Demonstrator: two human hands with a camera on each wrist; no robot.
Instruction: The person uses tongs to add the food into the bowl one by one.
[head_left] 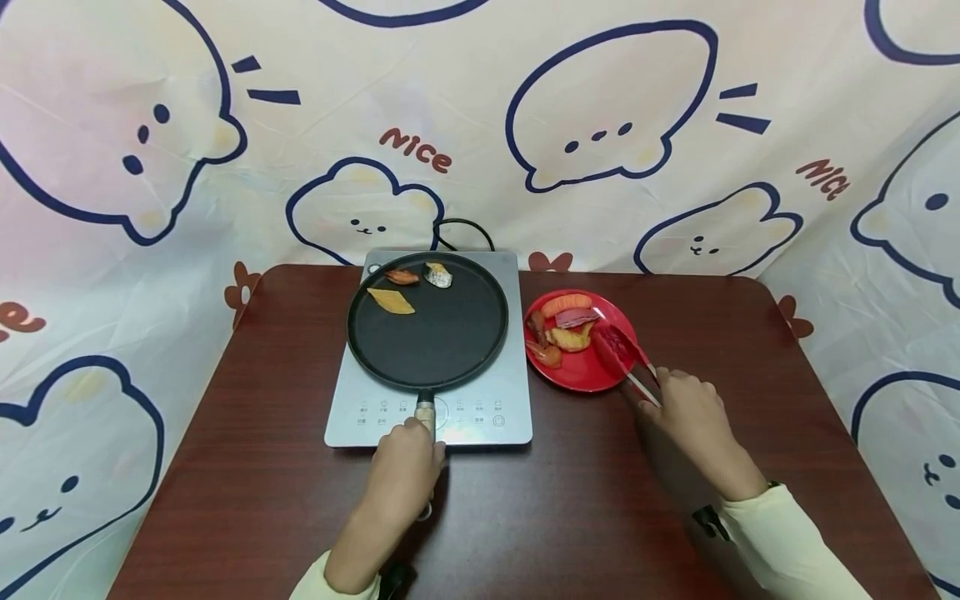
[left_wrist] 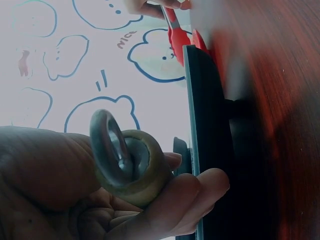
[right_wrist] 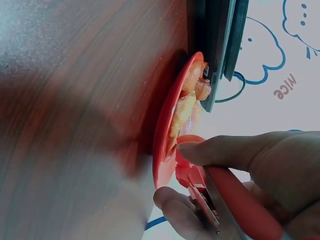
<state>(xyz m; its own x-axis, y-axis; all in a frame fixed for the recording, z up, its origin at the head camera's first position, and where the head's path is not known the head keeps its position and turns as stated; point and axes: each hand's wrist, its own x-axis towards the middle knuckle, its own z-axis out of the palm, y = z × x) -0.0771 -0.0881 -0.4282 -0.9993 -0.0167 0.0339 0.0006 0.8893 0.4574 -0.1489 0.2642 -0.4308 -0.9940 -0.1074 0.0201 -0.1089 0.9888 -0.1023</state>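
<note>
My left hand (head_left: 407, 468) grips the handle (left_wrist: 142, 172) of a black frying pan (head_left: 431, 342), which sits on a silver induction cooktop (head_left: 341, 421). Three food pieces lie toward the pan's far left: a yellow piece (head_left: 392, 301), a brown piece (head_left: 402, 277) and a silvery one (head_left: 438, 276). In my right hand (head_left: 693, 417) are red-tipped tongs (head_left: 617, 350), their tips down at the right part of a red plate (head_left: 577, 382). On that plate are an orange piece (head_left: 567, 305), a pink slice (head_left: 576, 317), a yellow piece (head_left: 570, 338) and brown pieces (head_left: 546, 355). Whether the tongs pinch any food is unclear.
The plate stands just right of the cooktop on a dark brown wooden table (head_left: 262, 467). A black cable (head_left: 468, 223) runs behind the cooktop. Cloth printed with cartoon figures (head_left: 585, 217) hangs at the back and sides.
</note>
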